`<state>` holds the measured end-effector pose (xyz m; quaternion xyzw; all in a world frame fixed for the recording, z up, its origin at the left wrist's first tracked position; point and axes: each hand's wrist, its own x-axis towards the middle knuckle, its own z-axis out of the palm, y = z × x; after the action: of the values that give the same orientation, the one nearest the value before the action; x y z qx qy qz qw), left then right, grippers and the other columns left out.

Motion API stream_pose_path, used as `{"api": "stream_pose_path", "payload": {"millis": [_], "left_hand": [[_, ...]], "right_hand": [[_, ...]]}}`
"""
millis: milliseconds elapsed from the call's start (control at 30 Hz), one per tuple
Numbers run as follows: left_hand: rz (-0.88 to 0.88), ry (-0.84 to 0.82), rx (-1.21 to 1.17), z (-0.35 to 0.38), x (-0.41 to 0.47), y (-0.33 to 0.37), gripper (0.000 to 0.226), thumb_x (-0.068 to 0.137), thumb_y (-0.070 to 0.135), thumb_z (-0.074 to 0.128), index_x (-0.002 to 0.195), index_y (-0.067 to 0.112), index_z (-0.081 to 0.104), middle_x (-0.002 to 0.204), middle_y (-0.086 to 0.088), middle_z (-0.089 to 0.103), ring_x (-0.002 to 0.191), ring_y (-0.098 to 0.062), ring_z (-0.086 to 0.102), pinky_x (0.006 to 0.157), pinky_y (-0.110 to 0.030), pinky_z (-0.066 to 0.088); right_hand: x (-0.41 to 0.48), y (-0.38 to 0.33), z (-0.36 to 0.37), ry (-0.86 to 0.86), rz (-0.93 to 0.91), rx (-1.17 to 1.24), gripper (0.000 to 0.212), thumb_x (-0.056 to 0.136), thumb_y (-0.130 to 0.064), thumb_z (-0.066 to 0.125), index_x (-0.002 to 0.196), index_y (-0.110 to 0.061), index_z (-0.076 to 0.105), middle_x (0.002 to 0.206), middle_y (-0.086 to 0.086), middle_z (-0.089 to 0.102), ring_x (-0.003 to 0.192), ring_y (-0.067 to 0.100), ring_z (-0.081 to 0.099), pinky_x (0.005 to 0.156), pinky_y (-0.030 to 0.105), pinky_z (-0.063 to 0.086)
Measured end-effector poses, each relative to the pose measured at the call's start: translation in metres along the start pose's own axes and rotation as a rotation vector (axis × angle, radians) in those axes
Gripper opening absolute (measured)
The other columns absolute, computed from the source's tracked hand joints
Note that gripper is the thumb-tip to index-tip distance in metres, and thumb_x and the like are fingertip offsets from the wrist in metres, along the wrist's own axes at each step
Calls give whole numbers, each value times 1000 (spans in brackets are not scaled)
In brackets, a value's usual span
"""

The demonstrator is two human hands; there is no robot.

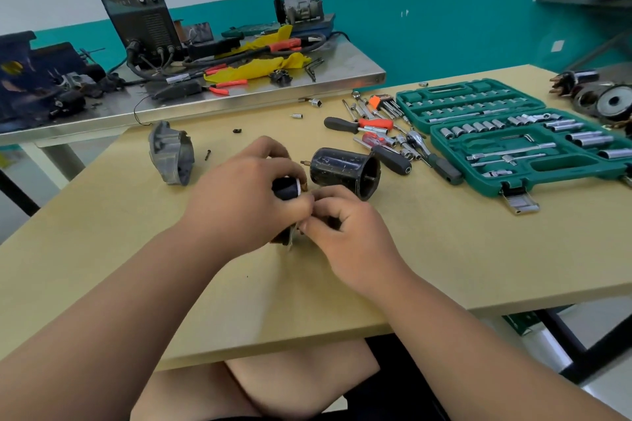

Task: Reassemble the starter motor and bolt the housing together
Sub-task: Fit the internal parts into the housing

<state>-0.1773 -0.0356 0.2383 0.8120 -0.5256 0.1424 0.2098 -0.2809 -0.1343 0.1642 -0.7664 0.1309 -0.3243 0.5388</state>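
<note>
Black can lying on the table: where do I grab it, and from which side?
Grip the black can round its plain middle, from above. It lies on its side; the flared open mouth faces right, a stud sticks out left.

Steel bench point(342, 60) behind: a black welder point(136, 17) stands toward its left end, a yellow rag point(263, 67) sprawls mid-bench, red pliers point(232, 82) lie near the front edge.

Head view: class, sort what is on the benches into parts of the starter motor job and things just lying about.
Job: black part held by left hand and right hand; black cylindrical housing; grey end cover; loose screw; socket set.
Lying about: welding machine; yellow cloth; red-handled pliers, on the steel table.
</note>
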Motion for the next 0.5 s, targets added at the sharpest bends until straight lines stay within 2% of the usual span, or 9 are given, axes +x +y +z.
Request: {"api": "stream_pose_path", "payload": {"millis": [133,200,267,367,433,500], "left_hand": [[-87,-161,-34,-2,27,-1,14,80,52,55,87,43,62,94,17,65,82,-7,58,68,-30,54],[-123,-208,-68,-3,36,-3,12,81,51,56,86,42,64,87,17,65,80,-6,58,70,-34,56],[-141,-229,-90,-4,42,-5,9,82,49,57,81,42,63,82,19,62,77,-4,58,71,-35,57],[-166,-241,-83,-5,49,-8,10,82,45,57,78,39,65,79,18,61,72,-5,58,68,-36,59],[-187,-259,-83,-6,51,-10,10,81,44,56,80,38,64,79,15,61,69,-9,61,64,-38,60],[-192,-285,-81,-7,50,-11,10,80,43,55,80,37,63,80,13,63,68,-12,63,61,-39,60]], "right_hand": [[17,-3,-10,-65,49,-31,13,89,-16,63,93,-21,74,107,-18,57,93,-9,55,73,2,40],[27,-6,-16,-127,79,-61,13,88,-16,65,86,-27,72,105,-19,58,95,-2,58,83,14,46],[35,-9,-19,-145,79,-98,15,86,-17,67,80,-30,70,103,-18,58,94,1,58,82,22,48],[42,-11,-18,-136,30,-151,19,86,-20,67,76,-36,67,100,-19,58,91,0,58,78,19,46],[44,-10,-16,-120,24,-118,19,86,-21,67,76,-37,67,100,-17,60,90,0,59,80,21,48],[43,-8,-14,-105,27,-84,22,85,-20,68,74,-38,67,98,-18,61,88,-2,60,77,17,47]]}}
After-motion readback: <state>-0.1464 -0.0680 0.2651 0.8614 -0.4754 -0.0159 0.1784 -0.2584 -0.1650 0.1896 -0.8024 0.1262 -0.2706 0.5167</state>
